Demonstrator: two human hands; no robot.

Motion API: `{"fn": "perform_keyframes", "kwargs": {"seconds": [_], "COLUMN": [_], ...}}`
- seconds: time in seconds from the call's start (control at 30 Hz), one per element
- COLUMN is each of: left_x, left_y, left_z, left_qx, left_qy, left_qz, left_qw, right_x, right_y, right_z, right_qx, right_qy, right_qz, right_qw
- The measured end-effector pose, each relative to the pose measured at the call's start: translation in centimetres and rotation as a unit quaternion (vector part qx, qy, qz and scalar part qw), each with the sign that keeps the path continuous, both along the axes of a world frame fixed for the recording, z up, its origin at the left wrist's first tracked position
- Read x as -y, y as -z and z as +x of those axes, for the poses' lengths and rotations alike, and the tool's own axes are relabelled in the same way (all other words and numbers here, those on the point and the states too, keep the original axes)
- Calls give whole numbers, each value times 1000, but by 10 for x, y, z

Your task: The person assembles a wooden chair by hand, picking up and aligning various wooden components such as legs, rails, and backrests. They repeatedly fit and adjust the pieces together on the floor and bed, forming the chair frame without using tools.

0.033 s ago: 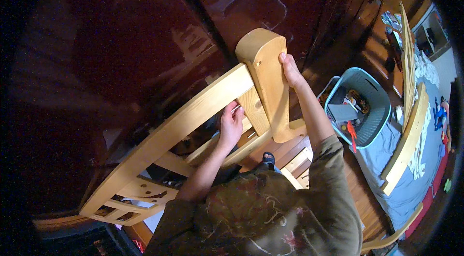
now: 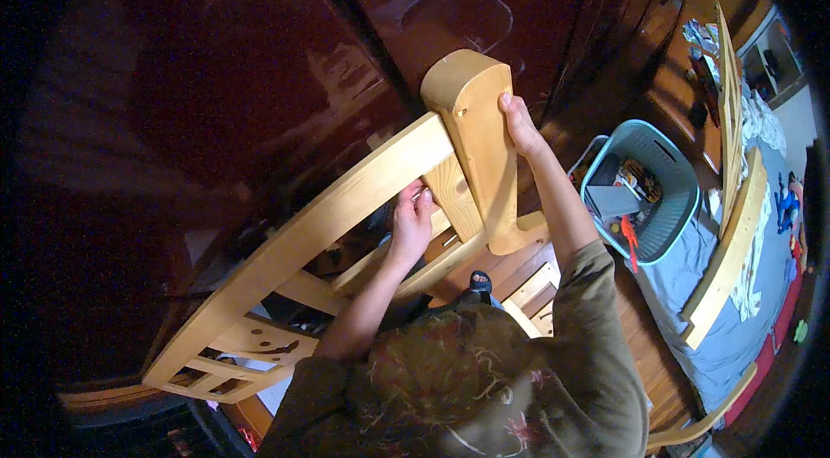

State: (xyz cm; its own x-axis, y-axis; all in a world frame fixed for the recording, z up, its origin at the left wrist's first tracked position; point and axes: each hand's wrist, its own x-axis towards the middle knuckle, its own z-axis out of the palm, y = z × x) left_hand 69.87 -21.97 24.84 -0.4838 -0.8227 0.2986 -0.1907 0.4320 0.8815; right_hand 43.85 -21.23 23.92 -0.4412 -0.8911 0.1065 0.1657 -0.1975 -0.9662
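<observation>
A pale wooden frame [image 2: 324, 198] with a curved top rail and crosspieces slants from the lower left up to a thick, round-topped wooden post [image 2: 484, 138]. My right hand [image 2: 521, 126] grips the post's right edge near its top, thumb on the front face and the other fingers hidden behind. Inside the frame, my left hand [image 2: 413, 217] is closed in a pinch beside the short wooden panel [image 2: 451, 190] next to the post. Something small and thin shows at those fingertips, too small to name. The post has a small hole in its front face near the top.
Glossy dark red cabinet doors [image 2: 216, 95] rise behind the frame. To the right, a teal plastic basket [image 2: 679, 198] holds assorted items, beside a blue-covered mattress [image 2: 735, 337] with a wooden board [image 2: 726, 259] on it. Below lies another wooden piece [image 2: 540, 294] on the floor.
My left fingertips have shifted very slightly against the short panel, and the thin thing in them shows less. My right hand and the frame look unmoved.
</observation>
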Motion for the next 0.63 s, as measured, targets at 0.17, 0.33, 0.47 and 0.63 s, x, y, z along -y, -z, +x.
{"fn": "perform_keyframes", "kwargs": {"seconds": [0.17, 0.33, 0.47, 0.63], "left_x": [-5, 1, 9, 15], "left_y": [-19, -34, -34, -37], "left_z": [22, 23, 25, 31], "left_qx": [140, 229, 258, 297], "left_qy": [-32, -14, 9, 53], "left_qz": [-54, -298, -356, -302], "left_qw": [988, 927, 898, 904], "right_x": [-4, 0, 6, 1], "right_y": [-5, -4, 6, -4], "right_z": [2, 0, -5, 1], "right_qx": [1, 17, -2, 12], "right_qy": [5, -13, -15, -10], "right_qz": [15, -10, 5, 3], "right_qw": [1000, 1000, 1000, 1000]}}
